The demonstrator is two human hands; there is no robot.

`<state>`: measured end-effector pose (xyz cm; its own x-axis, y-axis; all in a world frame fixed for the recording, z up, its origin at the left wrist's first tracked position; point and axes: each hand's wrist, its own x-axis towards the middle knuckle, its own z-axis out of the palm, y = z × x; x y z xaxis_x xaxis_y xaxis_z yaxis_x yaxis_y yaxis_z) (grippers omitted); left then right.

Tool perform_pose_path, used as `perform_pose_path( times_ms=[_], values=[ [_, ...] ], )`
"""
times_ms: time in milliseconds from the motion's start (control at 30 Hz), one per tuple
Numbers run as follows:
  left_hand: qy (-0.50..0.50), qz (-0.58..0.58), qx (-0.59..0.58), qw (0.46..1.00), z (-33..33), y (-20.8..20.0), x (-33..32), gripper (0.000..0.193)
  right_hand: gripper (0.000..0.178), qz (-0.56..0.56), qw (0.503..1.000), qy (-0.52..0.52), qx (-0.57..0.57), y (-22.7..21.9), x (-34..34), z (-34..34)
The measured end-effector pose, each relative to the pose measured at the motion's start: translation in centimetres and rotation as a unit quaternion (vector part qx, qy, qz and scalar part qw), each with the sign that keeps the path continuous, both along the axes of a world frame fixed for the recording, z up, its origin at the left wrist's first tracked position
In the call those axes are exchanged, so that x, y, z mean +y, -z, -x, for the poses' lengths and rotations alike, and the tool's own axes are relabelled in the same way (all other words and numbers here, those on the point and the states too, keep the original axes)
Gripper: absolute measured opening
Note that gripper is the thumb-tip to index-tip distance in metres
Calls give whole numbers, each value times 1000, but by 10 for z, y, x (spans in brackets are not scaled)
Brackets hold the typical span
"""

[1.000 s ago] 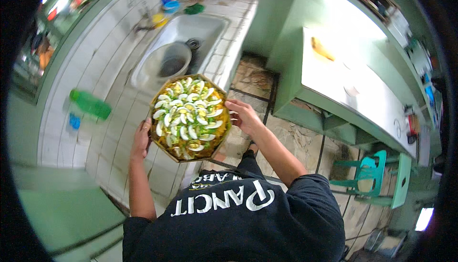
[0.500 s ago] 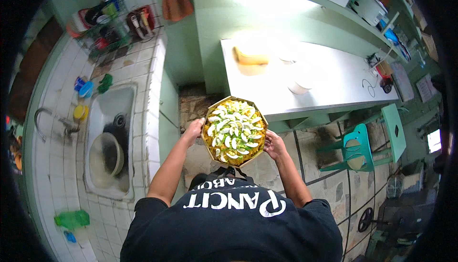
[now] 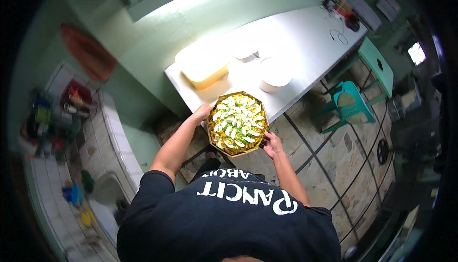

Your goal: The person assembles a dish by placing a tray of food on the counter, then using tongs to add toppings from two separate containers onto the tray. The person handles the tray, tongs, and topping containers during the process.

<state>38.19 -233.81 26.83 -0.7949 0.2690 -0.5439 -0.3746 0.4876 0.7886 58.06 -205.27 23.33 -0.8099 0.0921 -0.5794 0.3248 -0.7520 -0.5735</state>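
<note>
Between my two hands is an eight-sided food tray [image 3: 211,140], carried level in front of my body. Sliced boiled egg and chopped greens [image 3: 237,123] cover the yellow-orange food in it. My left hand [image 3: 202,113] grips the tray's left rim. At the lower right side, my right hand [image 3: 272,144] supports it, with some fingers hidden under the edge. The tray's far side overlaps the near edge of a white table [image 3: 305,38] in the picture; whether it touches the table I cannot tell. On that table, a yellowish rectangular tub [image 3: 204,73] and a round white container [image 3: 275,77] stand just beyond the tray.
A green plastic chair [image 3: 352,104] and a small green table [image 3: 377,66] stand at the right on the tiled floor [image 3: 329,166]. To the left is a tiled counter with a sink [image 3: 106,209] and a dish rack [image 3: 45,119]. A reddish cloth [image 3: 88,52] hangs on the wall.
I have turned rightward, away from the sink, and come closer to the white table. The tray, still in both hands, is now at the table's near edge.
</note>
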Motion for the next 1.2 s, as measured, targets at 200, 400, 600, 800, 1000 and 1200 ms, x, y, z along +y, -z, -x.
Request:
perform_pose_path(
  times_ms=[200, 400, 600, 800, 1000, 1200],
  values=[
    [84, 3, 29, 996, 45, 27, 6, 46, 27, -59, 997, 41, 10, 19, -22, -7],
    [155, 5, 7, 988, 51, 26, 13, 52, 25, -265, 961, -27, -73, 20, -22, -15],
    [115, -22, 43, 992, 25, -14, 1, 49, 15, -785, 610, 93, 42, -45, 18, 30],
    [-20, -84, 90, 992, -18, 4, -37, 40, 13, -910, 356, -18, 213, -89, 36, 117],
    [-117, -86, 117, 983, -51, 25, -70, 33, 12, -920, 319, -150, 168, -84, 50, 142],
    [-141, -101, 134, 976, -74, 24, -82, 29, 15, -889, 360, -218, 180, -95, 56, 142]
  ],
)
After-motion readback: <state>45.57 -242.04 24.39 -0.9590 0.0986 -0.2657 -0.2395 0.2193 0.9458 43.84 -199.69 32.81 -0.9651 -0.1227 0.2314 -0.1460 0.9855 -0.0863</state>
